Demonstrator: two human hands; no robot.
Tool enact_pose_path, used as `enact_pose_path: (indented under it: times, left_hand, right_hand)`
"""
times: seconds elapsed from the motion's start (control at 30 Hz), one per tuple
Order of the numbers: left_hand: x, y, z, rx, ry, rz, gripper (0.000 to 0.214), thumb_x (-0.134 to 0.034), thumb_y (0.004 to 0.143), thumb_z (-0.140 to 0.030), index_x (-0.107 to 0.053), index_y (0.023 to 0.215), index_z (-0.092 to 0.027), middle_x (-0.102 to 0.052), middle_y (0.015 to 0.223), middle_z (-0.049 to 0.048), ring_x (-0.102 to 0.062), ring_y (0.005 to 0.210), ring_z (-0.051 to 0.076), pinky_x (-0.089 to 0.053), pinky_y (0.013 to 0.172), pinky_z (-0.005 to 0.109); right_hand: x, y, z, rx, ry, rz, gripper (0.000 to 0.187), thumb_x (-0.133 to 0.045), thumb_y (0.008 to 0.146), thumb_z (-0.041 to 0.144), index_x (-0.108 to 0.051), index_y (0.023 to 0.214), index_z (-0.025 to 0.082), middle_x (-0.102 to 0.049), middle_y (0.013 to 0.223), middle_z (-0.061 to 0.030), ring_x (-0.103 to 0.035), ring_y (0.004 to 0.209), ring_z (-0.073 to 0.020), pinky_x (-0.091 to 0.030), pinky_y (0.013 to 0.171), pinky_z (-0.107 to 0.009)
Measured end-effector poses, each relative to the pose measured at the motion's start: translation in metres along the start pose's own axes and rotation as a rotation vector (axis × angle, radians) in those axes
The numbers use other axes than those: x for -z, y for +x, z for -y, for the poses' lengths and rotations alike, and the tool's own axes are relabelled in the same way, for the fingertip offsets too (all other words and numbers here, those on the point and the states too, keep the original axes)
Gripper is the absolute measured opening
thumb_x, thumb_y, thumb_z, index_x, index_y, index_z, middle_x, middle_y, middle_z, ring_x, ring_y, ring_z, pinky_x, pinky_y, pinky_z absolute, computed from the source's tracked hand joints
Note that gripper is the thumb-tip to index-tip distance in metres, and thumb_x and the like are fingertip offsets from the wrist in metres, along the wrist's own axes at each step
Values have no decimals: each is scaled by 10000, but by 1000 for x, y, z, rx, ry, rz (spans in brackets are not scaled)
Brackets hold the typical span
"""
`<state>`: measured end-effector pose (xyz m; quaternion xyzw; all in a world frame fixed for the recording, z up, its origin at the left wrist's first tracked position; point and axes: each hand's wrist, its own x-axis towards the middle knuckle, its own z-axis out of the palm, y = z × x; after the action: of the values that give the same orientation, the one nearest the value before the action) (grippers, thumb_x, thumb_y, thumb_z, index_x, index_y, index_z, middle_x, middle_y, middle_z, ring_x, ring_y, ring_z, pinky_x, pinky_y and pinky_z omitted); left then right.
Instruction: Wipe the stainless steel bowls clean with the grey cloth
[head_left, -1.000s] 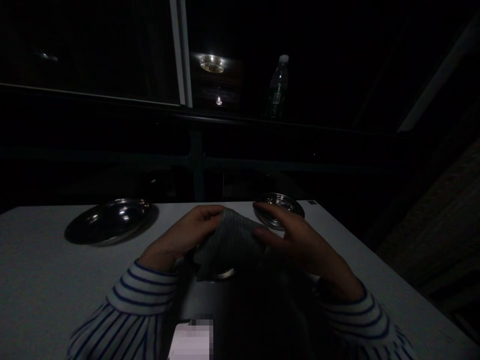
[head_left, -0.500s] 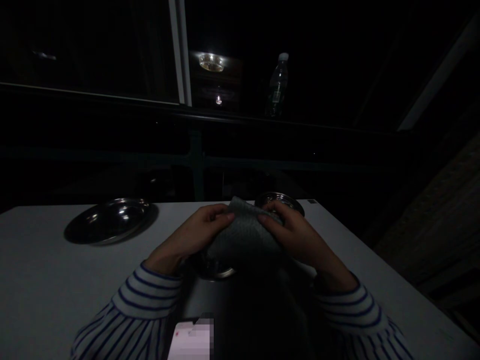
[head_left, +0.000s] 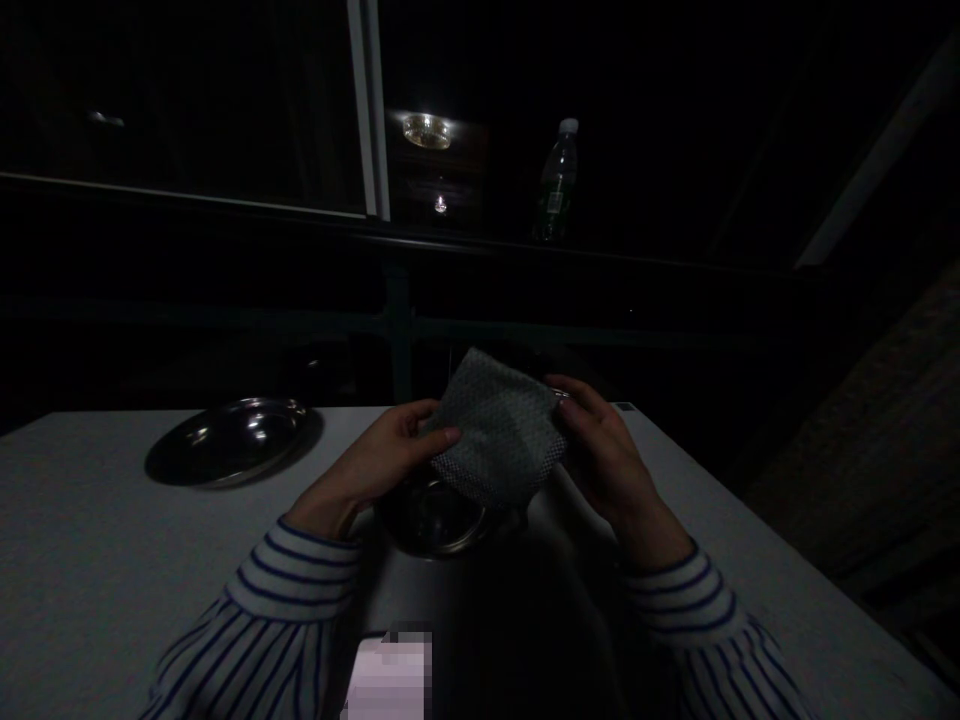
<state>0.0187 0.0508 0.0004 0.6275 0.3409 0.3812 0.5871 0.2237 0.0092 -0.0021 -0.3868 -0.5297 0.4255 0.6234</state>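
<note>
A folded grey-green cloth (head_left: pixel 499 425) with a woven texture is held up in front of me. My left hand (head_left: pixel 390 455) pinches its left side, thumb on the front face. At its right edge, my right hand (head_left: pixel 604 450) has thumb and fingers around the corner, though the dim light partly hides that grip. Below the cloth, a shiny metal bowl (head_left: pixel 435 530) sits on the white table (head_left: pixel 90 560), its far side covered by the cloth.
A wide metal dish (head_left: pixel 229 445) lies at the table's back left. Nearest me is a phone with a lit, pixelated screen (head_left: pixel 386 680). A plastic bottle (head_left: pixel 556 185) stands beyond the table by the dark window, whose frame (head_left: pixel 367 110) is pale.
The cloth has been raised and turned so that its flat square face shows. My right hand has shifted right toward its edge. More of the bowl is visible below.
</note>
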Motion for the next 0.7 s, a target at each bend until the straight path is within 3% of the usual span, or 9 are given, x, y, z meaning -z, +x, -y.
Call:
enact_pose_path:
  times: [0.13, 0.3, 0.47, 0.6, 0.7]
  left_hand:
    - [-2, -2, 1, -32, 9, -63, 341, -669, 692, -296, -601, 990, -145, -687, 923, 60, -631, 871, 196, -465, 806, 349]
    - [10, -13, 9, 41, -5, -56, 330, -677, 675, -259, -593, 978, -160, -682, 830, 23, -631, 777, 146, -478, 756, 298]
    - [28, -34, 27, 116, 107, -309, 217, -666, 661, -306, -617, 764, -122, -650, 725, 36, -592, 631, 118, -477, 629, 259]
    - [37, -51, 53, 164, 172, -480, 339, -579, 720, -463, -557, 667, -129, -550, 544, -14, -491, 467, 86, -394, 482, 230]
    - [40, -58, 73, 212, 208, -550, 410, -569, 706, -530, -549, 747, -122, -529, 497, -18, -478, 423, 106, -352, 424, 240]
  right_hand:
    - [-12, -4, -17, -66, 120, 14, 410, -675, 670, 376, -563, 1020, 194, -650, 1040, -79, -612, 931, -233, -486, 806, -361]
    - [-5, -4, -28, -88, -25, -103, 349, -679, 668, 368, -597, 946, 173, -675, 941, -70, -630, 857, -223, -488, 788, -364]
    - [5, -7, -27, -55, -219, -172, 300, -674, 663, 359, -606, 892, 177, -656, 796, -17, -612, 750, -178, -473, 710, -305]
    - [5, -15, -23, -23, -258, -248, 247, -657, 686, 340, -598, 874, 190, -637, 752, -3, -587, 711, -164, -459, 664, -281]
    - [9, -23, -22, 32, -390, -332, 201, -641, 699, 336, -597, 834, 194, -632, 761, -6, -581, 734, -172, -452, 660, -276]
